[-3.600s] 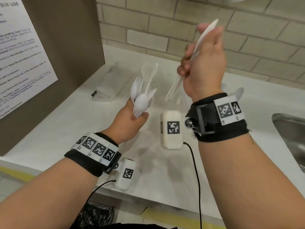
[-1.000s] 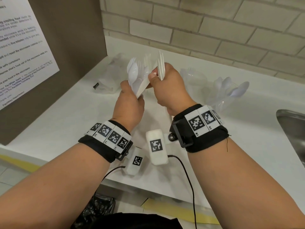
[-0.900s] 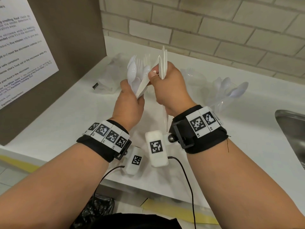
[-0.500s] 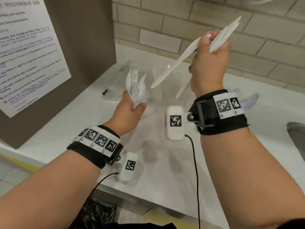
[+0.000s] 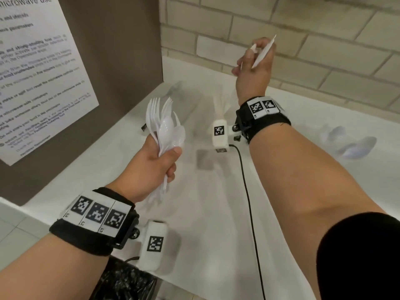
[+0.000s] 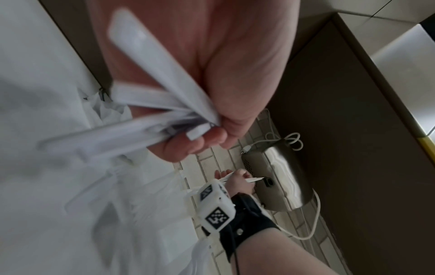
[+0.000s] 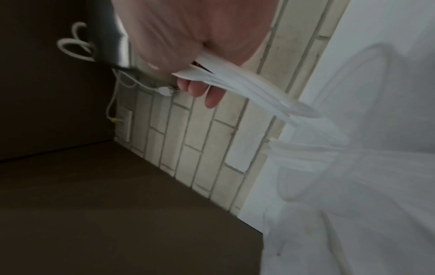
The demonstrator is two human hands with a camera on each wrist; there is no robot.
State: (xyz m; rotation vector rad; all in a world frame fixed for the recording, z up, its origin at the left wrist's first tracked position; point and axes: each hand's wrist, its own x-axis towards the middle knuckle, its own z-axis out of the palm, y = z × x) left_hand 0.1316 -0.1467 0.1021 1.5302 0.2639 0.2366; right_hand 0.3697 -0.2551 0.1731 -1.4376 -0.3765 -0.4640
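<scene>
Two hands raised over the white counter (image 5: pixel 216 213), my left hand (image 5: pixel 151 163) gripping a bunch of plastic forks and spoons (image 5: pixel 164 126) at centre left, my right hand (image 5: pixel 252 76) pinching thin white knives (image 5: pixel 263 54) at upper right

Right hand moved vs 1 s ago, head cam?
Yes. The right hand was beside the cutlery bundle in the left hand over the counter; now it is up and rightward, before the brick wall, gripping white plastic knives.
</scene>
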